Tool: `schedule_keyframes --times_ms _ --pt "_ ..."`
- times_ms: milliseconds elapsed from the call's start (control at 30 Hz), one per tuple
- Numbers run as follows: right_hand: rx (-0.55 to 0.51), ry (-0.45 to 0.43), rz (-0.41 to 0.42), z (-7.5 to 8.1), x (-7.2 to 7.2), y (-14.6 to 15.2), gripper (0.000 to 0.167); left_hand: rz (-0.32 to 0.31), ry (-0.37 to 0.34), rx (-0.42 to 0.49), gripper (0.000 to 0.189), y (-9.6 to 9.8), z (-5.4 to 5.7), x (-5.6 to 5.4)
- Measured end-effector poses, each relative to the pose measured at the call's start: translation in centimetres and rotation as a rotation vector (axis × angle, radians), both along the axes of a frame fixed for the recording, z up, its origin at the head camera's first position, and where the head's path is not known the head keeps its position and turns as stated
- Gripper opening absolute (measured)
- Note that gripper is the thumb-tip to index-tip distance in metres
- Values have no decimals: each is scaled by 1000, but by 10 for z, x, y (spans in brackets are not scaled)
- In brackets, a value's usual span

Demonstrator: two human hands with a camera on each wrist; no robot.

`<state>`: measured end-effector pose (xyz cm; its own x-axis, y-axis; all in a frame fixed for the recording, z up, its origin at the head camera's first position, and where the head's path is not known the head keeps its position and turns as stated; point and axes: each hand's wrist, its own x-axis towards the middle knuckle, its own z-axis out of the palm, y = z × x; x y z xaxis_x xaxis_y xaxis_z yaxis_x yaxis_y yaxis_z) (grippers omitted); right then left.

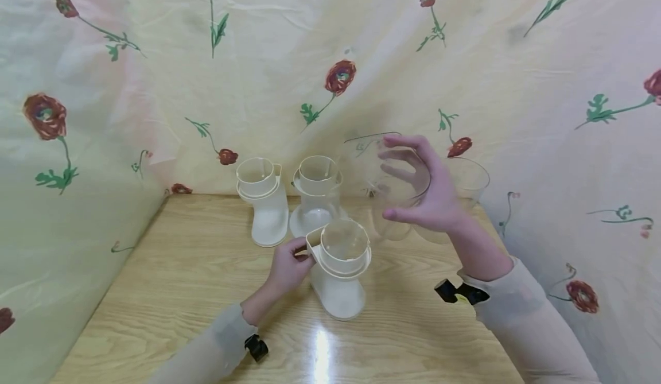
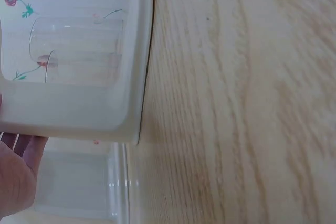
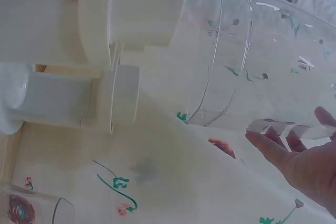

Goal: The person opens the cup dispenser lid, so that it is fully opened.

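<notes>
In the head view a white plastic stand [image 1: 338,298], with a round collar on top and an elongated foot, stands upright on the wooden table. My left hand [image 1: 289,266] grips it at the collar's left side; the left wrist view shows the stand's side and foot [image 2: 68,108] close up. Above and to the right of it, my right hand [image 1: 436,192] holds a large clear container [image 1: 364,163], tilted in the air and apart from the stand. Fingers and thumb curl round its side. The right wrist view shows the container's open, rimmed end [image 3: 231,56] facing the collar.
Behind stand two more white stands, one at the left [image 1: 268,220] and another in the middle [image 1: 316,200]. Other clear containers [image 1: 467,174] stand at the table's back right. Flower-patterned cloth [image 1: 268,85] hangs close round the back and sides of the table [image 1: 181,292].
</notes>
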<state>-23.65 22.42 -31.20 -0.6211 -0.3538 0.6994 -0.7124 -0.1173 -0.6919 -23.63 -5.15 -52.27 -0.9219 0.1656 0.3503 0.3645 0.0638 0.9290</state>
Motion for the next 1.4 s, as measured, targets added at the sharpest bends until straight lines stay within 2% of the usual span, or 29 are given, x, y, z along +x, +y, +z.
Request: schedule_keyframes --times_ms 133,267,400,500,733,933,1167,1400 --pt "-31 17 -19 3 -2 6 98 9 -51 5 21 -6 1 -3" --pt "-37 8 -66 4 -3 10 97 -19 -63 -10 25 -16 -1 -7" --pt "-24 -31 -126 4 -3 14 100 -45 -26 -20 25 -31 -2 -11" --pt "-14 -51 -165 1 -5 16 102 -41 5 -28 23 -43 -2 -13" --pt "29 -48 -231 -12 -13 21 98 51 54 -82 14 -76 1 -17" --pt "136 -78 -328 -23 -19 22 96 139 119 -63 10 -104 6 -21" --pt "207 -158 -418 -35 -25 20 96 223 127 5 19 -129 12 -23" --pt "240 -200 -452 -48 -32 17 96 300 142 40 37 -147 17 -27"
